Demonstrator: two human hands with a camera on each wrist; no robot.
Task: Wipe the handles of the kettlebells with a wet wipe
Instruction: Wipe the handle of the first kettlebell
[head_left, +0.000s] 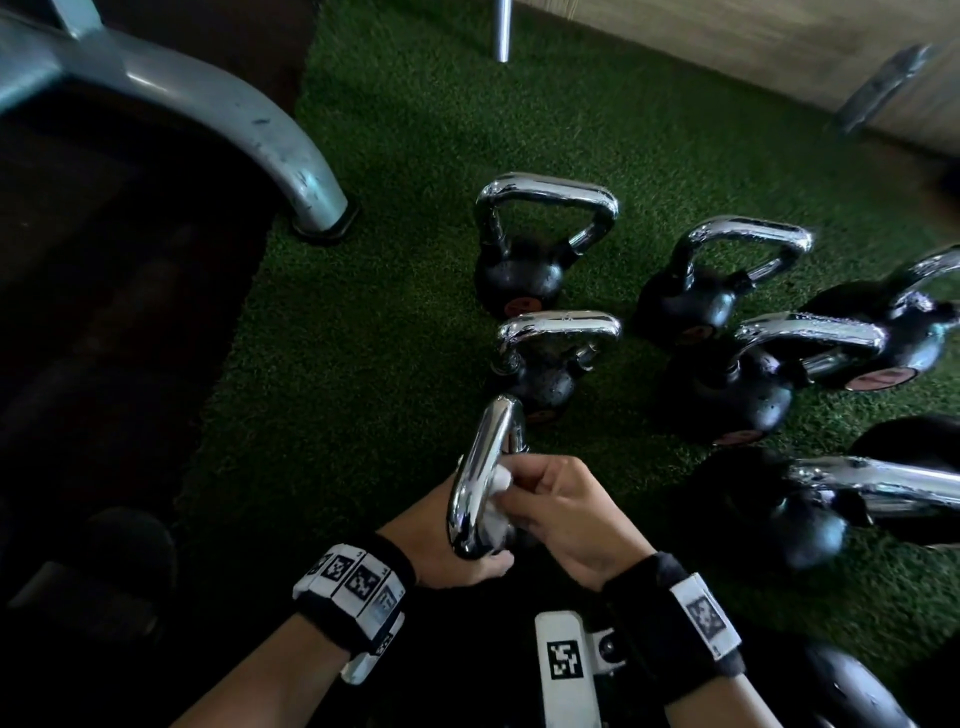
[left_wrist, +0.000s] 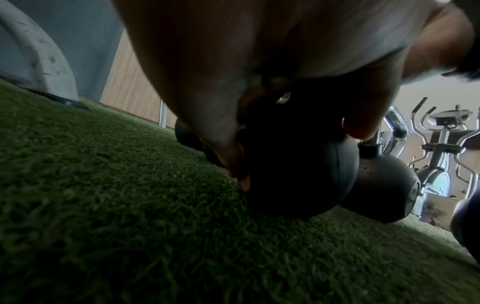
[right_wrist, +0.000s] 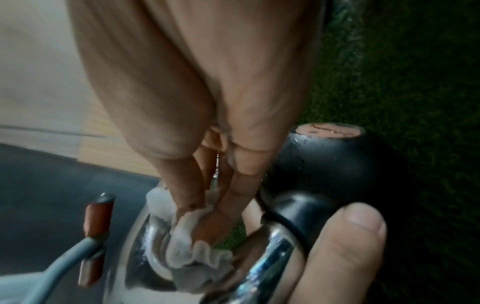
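A black kettlebell (right_wrist: 324, 164) lies tipped toward me on the green turf, its chrome handle (head_left: 485, 478) pointing up. My left hand (head_left: 447, 545) grips it at the near end of the handle, thumb (right_wrist: 345, 246) over the black collar. The fingers curl round the dark body (left_wrist: 298, 174). My right hand (head_left: 561, 514) pinches a crumpled white wet wipe (head_left: 496, 483) and presses it on the inner side of the handle (right_wrist: 153, 236). The fingertips hold the wipe (right_wrist: 192, 232) inside the handle loop.
Several more chrome-handled kettlebells (head_left: 540, 244) (head_left: 727, 275) (head_left: 556, 353) stand on the turf (head_left: 395, 322) ahead and to the right. A grey machine leg (head_left: 260, 135) stands at the left, with a steel post (head_left: 502, 31) and wooden wall (head_left: 727, 52) behind. Elliptical trainers (left_wrist: 441, 144) stand farther off.
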